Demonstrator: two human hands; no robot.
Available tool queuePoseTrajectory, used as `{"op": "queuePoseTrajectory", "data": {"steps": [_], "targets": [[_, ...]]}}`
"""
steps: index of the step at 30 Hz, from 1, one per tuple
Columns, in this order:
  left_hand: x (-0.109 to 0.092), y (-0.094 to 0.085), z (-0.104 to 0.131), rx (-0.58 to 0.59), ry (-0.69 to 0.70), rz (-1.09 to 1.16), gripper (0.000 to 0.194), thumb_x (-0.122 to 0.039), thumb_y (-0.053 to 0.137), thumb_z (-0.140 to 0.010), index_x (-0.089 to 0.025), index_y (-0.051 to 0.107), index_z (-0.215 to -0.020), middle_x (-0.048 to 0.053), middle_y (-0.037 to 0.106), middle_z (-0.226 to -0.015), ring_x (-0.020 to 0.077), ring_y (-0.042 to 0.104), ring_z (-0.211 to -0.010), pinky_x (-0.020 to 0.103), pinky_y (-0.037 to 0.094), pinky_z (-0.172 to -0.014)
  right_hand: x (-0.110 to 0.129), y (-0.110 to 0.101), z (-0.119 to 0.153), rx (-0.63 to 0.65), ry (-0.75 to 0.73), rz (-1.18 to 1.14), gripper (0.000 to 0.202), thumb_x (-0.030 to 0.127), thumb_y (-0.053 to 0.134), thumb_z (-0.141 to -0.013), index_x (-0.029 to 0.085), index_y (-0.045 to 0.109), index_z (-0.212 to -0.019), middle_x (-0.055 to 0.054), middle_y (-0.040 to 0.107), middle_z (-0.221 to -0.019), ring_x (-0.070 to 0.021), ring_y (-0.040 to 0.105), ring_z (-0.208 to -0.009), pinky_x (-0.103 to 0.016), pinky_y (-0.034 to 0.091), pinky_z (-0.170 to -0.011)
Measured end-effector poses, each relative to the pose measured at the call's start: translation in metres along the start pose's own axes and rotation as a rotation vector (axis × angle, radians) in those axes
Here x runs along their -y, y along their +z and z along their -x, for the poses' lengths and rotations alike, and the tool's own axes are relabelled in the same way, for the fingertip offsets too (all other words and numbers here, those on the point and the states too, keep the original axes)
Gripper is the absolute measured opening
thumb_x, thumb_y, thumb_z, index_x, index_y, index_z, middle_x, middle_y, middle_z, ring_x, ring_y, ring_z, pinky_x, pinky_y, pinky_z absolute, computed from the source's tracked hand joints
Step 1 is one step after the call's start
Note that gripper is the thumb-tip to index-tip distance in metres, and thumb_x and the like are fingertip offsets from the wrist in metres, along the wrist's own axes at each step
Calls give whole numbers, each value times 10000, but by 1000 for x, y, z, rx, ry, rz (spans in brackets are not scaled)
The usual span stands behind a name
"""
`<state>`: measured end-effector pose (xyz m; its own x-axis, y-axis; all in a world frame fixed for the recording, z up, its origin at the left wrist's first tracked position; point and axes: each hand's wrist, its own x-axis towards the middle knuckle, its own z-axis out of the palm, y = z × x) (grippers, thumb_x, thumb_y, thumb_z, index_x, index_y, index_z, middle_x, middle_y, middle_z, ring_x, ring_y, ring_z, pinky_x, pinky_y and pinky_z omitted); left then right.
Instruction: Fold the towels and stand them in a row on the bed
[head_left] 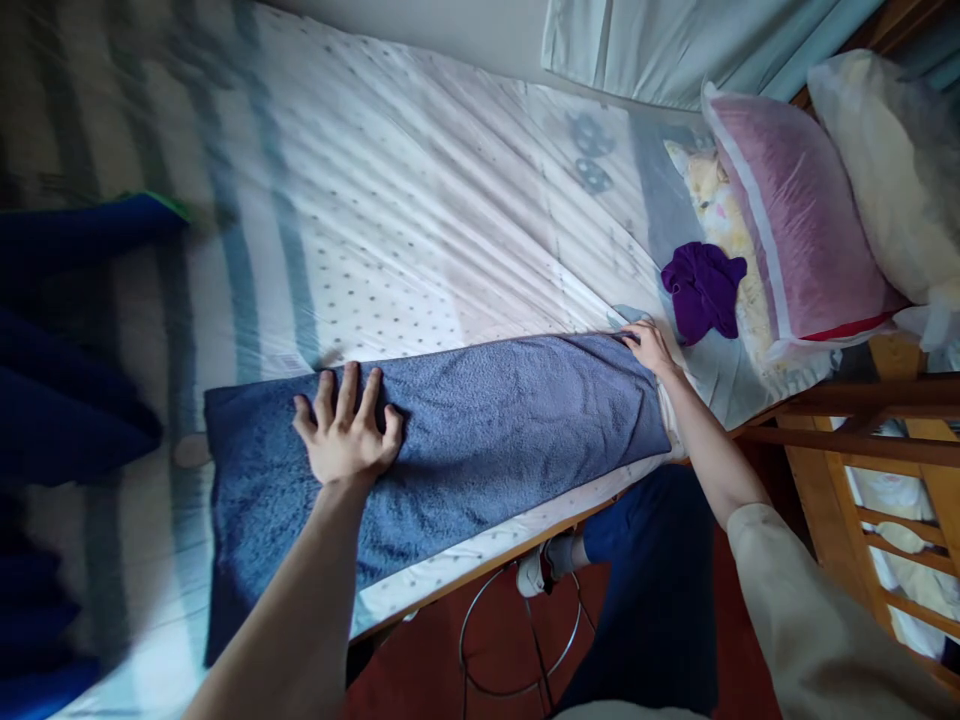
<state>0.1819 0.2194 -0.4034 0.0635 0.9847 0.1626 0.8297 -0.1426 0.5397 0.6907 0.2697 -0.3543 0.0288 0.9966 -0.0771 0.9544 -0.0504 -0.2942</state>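
Observation:
A long blue-grey towel lies spread along the near edge of a bed covered by a patterned sheet. Flat on the towel's left part, near its far edge, rests my left hand with its fingers spread. At the towel's far right corner my right hand has its fingers closed on the edge, and small creases run from there. Beyond my right hand lies a crumpled purple cloth.
A pink pillow and a pale covered pillow are at the right end. Dark blue fabric lies at the left. Below are a metal ring-based stool, my leg and a wooden frame.

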Motion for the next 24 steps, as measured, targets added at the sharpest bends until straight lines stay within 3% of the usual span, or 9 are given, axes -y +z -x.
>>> {"op": "queuePoseTrajectory", "data": {"steps": [3,7,11,14,18,21,24], "targets": [[-1,0,0,-20,14,-3,629,-430,475,-949,-269,454,-1557,98,386,-1634,374,290,-1540,669,117,-1245,-24,-10,-9,107,-18,36,156,199,676,-884,194,797,-984,-94,753,-989,-256,647,-1048,-381,516,-985],[-2,-1,-1,-48,32,1,626,-437,473,-950,-260,464,-1550,106,401,-1624,378,302,-1534,690,144,-1232,-27,-4,-19,54,59,41,138,211,653,-898,203,788,-925,-76,744,-914,-238,636,-951,-353,513,-916],[-3,-2,-1,-42,29,13,630,-450,468,-940,-253,482,-1539,85,400,-1630,393,315,-1523,727,155,-1217,-20,2,-23,-7,164,97,187,214,588,-934,191,773,-919,-94,731,-967,-240,612,-991,-357,489,-934],[-5,-3,-2,-22,6,32,626,-459,448,-936,-283,483,-1536,32,378,-1648,401,300,-1525,750,137,-1208,-3,9,-13,-125,222,157,254,224,516,-977,167,762,-1010,-140,709,-1094,-269,584,-1099,-403,454,-1000],[-4,-4,-2,-41,14,40,643,-428,493,-927,-289,451,-1554,69,385,-1637,386,302,-1531,726,129,-1221,38,32,26,-354,219,190,441,300,339,-1058,139,617,-1360,-187,566,-1423,-287,501,-1310,-456,375,-1118],[-3,-3,-1,-38,29,26,634,-431,484,-937,-275,454,-1551,80,400,-1626,381,307,-1531,706,137,-1226,65,56,57,-257,160,179,549,413,285,-1073,145,465,-1519,-171,429,-1588,-280,389,-1454,-468,322,-1190],[-1,-2,0,-40,28,17,637,-443,477,-937,-268,457,-1550,76,394,-1631,385,304,-1531,710,144,-1223,70,72,67,-142,213,202,697,538,285,-1055,100,338,-1594,-187,327,-1657,-289,269,-1541,-499,274,-1235]]}}
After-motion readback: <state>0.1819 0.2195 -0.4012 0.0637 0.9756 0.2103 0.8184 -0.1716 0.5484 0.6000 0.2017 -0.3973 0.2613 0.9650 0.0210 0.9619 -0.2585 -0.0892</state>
